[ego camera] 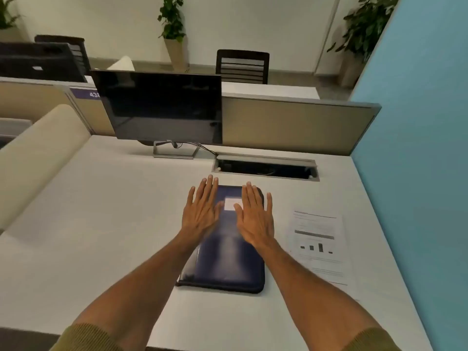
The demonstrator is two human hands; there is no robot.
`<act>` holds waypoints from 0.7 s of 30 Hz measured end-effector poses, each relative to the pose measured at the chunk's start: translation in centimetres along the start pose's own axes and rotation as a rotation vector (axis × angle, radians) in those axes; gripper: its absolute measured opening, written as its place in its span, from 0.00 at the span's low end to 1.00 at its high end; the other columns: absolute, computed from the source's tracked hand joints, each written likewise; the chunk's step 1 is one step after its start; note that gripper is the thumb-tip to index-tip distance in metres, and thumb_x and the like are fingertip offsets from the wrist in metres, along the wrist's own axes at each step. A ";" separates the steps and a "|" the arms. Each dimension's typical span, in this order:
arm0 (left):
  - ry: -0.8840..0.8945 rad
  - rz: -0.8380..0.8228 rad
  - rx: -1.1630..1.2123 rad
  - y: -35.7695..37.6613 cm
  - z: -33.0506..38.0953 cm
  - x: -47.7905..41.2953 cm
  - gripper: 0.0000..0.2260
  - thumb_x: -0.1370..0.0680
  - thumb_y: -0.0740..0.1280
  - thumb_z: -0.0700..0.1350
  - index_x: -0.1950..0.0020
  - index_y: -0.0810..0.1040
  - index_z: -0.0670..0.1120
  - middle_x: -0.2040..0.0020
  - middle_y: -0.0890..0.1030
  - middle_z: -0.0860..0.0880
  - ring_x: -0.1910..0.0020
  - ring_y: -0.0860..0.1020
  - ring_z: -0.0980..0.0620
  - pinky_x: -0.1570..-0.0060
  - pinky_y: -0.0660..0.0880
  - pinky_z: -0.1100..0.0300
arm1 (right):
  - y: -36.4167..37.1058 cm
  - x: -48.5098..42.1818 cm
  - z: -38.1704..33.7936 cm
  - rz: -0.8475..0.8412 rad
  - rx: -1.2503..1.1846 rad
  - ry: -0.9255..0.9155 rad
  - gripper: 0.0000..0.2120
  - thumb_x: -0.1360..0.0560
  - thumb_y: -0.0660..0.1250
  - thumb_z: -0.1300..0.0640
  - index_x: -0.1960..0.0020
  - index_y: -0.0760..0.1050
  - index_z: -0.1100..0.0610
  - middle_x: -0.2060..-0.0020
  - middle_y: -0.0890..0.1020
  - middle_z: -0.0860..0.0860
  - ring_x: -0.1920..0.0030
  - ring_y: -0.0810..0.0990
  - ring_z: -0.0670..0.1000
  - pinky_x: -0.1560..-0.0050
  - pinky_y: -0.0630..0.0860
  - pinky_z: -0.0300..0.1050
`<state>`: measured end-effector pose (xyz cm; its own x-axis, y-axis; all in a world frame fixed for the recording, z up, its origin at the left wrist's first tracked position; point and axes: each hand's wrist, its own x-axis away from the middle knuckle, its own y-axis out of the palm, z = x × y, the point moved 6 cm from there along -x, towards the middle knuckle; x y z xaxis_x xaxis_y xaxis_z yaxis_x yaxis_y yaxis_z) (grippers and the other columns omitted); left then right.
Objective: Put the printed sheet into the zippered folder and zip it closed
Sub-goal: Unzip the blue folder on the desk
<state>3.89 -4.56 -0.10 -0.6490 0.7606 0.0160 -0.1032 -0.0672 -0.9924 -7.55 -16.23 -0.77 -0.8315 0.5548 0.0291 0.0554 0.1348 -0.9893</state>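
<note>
A dark blue zippered folder (pixel 228 264) lies closed and flat on the white desk (pixel 114 224), with a small white label near its far end. The printed sheet (pixel 320 245), with text and a small bar chart, lies flat on the desk just right of the folder. My left hand (pixel 201 211) is spread palm down over the folder's far left corner. My right hand (pixel 255 214) is spread palm down over its far right part. Both hands hold nothing. I cannot tell whether they touch the folder.
A dark monitor (pixel 162 107) stands at the back of the desk on a metal foot. An open cable hatch (pixel 266 168) is set in the desk just beyond the folder. A beige partition (pixel 291 125) closes the back, a blue wall (pixel 417 148) the right side.
</note>
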 end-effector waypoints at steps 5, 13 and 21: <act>-0.075 -0.122 0.015 2.6 -2.1 0.3 0.32 0.11 0.44 0.60 0.12 0.33 0.49 0.12 0.33 0.49 0.11 0.37 0.48 0.12 0.42 0.44 | 3.0 0.1 -0.8 -0.084 -0.091 0.007 0.32 0.12 0.43 0.41 0.13 0.40 0.52 0.13 0.42 0.49 0.13 0.40 0.51 0.14 0.38 0.60; -0.001 -0.326 0.062 5.4 -5.0 -1.3 0.32 0.11 0.44 0.60 0.13 0.32 0.49 0.12 0.33 0.50 0.11 0.37 0.49 0.12 0.44 0.43 | 6.8 -2.5 -4.1 -0.272 -0.079 -0.095 0.32 0.11 0.43 0.41 0.13 0.38 0.52 0.14 0.41 0.49 0.13 0.40 0.50 0.14 0.37 0.61; -0.056 -0.430 0.146 7.7 -8.0 -4.0 0.32 0.10 0.45 0.57 0.12 0.33 0.45 0.12 0.35 0.47 0.11 0.39 0.47 0.11 0.45 0.43 | 8.0 -6.7 -7.1 -0.325 -0.166 -0.206 0.31 0.11 0.52 0.46 0.13 0.46 0.53 0.13 0.50 0.50 0.13 0.49 0.52 0.13 0.44 0.57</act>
<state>11.76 -2.99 -8.76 -0.5630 0.7035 0.4337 -0.4750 0.1539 -0.8664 2.42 -13.07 -7.84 -0.9126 0.2884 0.2899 -0.1535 0.4155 -0.8965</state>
